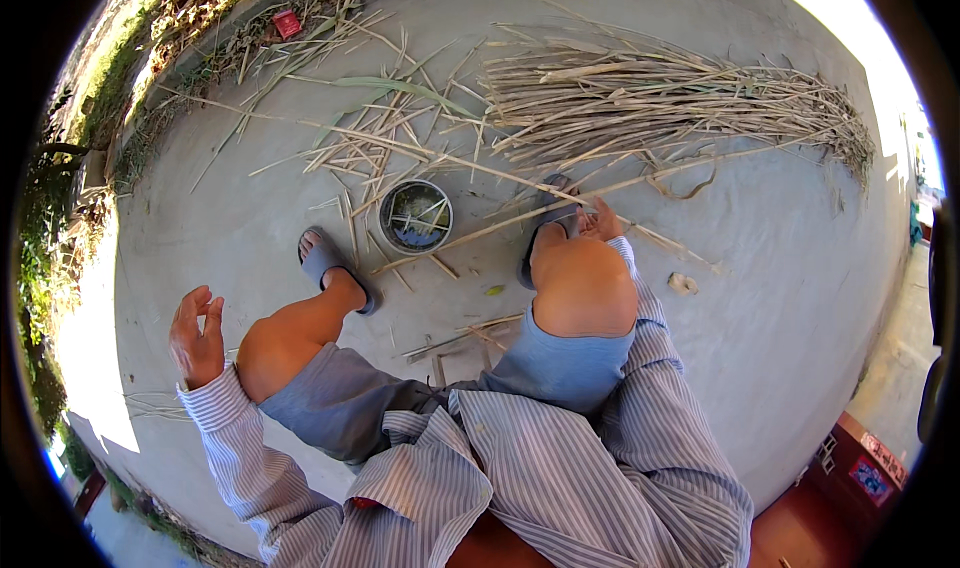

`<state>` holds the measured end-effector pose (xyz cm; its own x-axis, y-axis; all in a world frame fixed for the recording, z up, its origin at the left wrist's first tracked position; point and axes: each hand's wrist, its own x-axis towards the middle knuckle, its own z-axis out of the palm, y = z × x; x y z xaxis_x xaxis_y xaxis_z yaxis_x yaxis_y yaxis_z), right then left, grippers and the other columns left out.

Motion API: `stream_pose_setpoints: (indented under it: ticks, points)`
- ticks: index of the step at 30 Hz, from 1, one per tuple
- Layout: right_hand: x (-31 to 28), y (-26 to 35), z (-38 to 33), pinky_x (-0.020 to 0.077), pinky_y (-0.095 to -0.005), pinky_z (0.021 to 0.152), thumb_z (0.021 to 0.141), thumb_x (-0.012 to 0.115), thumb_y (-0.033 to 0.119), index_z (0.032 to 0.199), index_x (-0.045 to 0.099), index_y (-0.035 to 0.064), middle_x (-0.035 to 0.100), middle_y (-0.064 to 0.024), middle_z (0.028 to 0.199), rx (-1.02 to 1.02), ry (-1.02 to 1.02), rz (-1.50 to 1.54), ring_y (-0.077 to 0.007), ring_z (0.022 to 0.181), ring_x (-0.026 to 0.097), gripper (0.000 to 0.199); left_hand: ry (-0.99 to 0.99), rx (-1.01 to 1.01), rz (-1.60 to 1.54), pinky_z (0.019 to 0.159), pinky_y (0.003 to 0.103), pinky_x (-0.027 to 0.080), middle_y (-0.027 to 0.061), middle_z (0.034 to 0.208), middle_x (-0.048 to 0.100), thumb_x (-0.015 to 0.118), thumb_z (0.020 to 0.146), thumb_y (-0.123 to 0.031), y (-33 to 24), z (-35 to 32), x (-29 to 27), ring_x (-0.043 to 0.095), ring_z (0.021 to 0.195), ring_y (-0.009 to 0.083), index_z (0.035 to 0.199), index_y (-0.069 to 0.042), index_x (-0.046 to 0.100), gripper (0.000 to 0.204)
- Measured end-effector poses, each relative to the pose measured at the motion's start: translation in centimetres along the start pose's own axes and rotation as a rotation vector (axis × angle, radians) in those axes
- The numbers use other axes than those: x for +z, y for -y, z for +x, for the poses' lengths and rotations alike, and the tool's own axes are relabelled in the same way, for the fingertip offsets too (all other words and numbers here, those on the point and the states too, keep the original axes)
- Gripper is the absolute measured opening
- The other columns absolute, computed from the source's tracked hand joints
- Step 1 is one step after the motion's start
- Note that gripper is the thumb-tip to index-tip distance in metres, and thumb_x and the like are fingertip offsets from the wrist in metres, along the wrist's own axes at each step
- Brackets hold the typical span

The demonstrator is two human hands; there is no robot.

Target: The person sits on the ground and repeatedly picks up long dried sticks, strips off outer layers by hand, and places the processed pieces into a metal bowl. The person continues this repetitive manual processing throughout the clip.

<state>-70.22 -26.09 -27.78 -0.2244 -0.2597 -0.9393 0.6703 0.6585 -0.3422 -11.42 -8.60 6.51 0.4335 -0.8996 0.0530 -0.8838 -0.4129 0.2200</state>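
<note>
My left hand [198, 338] is raised beside my left knee, its fingers loosely bent and apart, with nothing in it. Just beyond my right knee, my right hand [601, 222] has its fingers closed on a long dry stalk [500, 176]. That stalk slants from the upper left down past the hand to the right; part of the grip is hidden by the knee. A second long stalk [455, 240] crosses it near the hand. Between my feet and a little ahead stands a round metal pail [385, 230] with dark liquid and short pale stalk pieces inside.
A large pile of dry stalks [640, 98] lies at the far right. Loose stalks [380, 148] are scattered beyond the pail, with a red packet [287, 23] at the far left edge. A pale crumpled scrap [683, 284] lies right of my knee; a red cabinet-like object [850, 478] stands lower right.
</note>
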Motion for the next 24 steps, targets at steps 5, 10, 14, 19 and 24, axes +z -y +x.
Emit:
stream_pose_setpoints:
  ticks: [5, 10, 14, 19, 24]
  points:
    - [1.6, 1.1, 3.0, 0.0505, -0.0245, 0.051, 0.089, 0.063, 0.030, 0.112, 0.048, 0.0064, 0.059, -0.0104, 0.086, 0.112, 0.180, 0.162, -0.0191, 0.070, 0.061, 0.036, 0.087, 0.219, -0.021, 0.071, 0.034, 0.051, 0.0136, 0.093, 0.068, 0.074, 0.076, -0.009, -9.2, 2.6, 0.1, 0.065, 0.080, 0.0231, 0.100, 0.000, 0.064, 0.028]
    - [1.6, 2.0, 2.8, 0.0487, -0.0239, 0.051, 0.091, 0.060, 0.023, 0.094, 0.056, 0.0066, 0.061, -0.0054, 0.077, -0.024, 0.192, 0.100, -0.0164, 0.064, 0.058, 0.017, 0.225, 0.364, -0.026, 0.070, 0.035, 0.050, 0.0130, 0.090, 0.067, 0.075, 0.073, -0.008, -14.3, 3.6, 1.8, 0.064, 0.080, 0.0241, 0.099, 0.000, 0.064, 0.030]
    - [1.5, 7.1, -1.3, 0.0467, -0.0229, 0.049, 0.090, 0.058, 0.017, 0.089, 0.060, 0.0057, 0.062, -0.0018, 0.074, -0.235, 0.343, 0.019, -0.0121, 0.060, 0.056, 0.012, 0.272, 0.534, 0.005, 0.071, 0.039, 0.045, 0.0129, 0.087, 0.065, 0.073, 0.074, -0.019, -17.1, 4.1, 3.0, 0.060, 0.079, 0.0296, 0.100, -0.002, 0.063, 0.032]
    - [-0.4, 20.6, -2.1, 0.0551, -0.0244, 0.063, 0.092, 0.057, 0.017, 0.099, 0.057, 0.0020, 0.063, -0.0065, 0.087, -0.489, 0.304, 0.076, -0.0156, 0.080, 0.065, 0.017, 0.359, 0.665, -0.057, 0.071, 0.041, 0.043, 0.0141, 0.088, 0.062, 0.071, 0.074, -0.025, -18.5, 5.0, 4.6, 0.058, 0.084, 0.0320, 0.105, -0.001, 0.060, 0.040]
    - [1.5, 26.7, -8.2, 0.0563, -0.0335, 0.080, 0.097, 0.049, 0.035, 0.128, 0.040, -0.0041, 0.057, -0.0166, 0.118, -0.550, 0.444, -0.005, -0.0278, 0.104, 0.061, 0.051, 0.167, 0.646, 0.049, 0.083, 0.040, 0.042, 0.0128, 0.111, 0.059, 0.072, 0.074, -0.027, -18.2, 5.9, 8.5, 0.054, 0.102, 0.0275, 0.120, -0.003, 0.053, 0.056]
